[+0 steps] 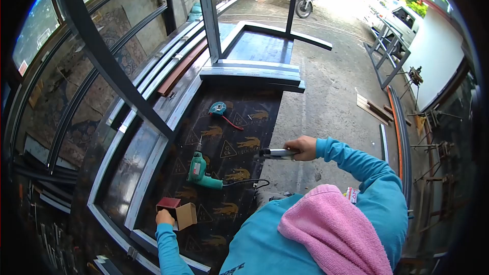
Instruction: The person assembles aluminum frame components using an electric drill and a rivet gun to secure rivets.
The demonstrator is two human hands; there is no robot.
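My left hand [164, 217] grips the side of a small cardboard box [186, 216], red on one panel and with an open brown flap. That box rests on the dark printed board [239, 127] at the near left. Over the board's right edge, my right hand [304, 148] is closed around a silver-grey tool with a black end [277, 153], its black end pointing left; its exact kind I cannot tell. Between the hands a green power drill [202, 173] lies on the board, its bit towards the far side and its black cord trailing right. Beyond it is a teal tape measure [218, 108] with a red strap.
Metal frame bars [147, 173] run along the left of the board, and upright posts [209, 15] rise from it. Stacked profiles [249, 73] lie across the far end. Concrete floor [326, 97] extends to the right, with wood strips [373, 109] and long bars [400, 137] on it.
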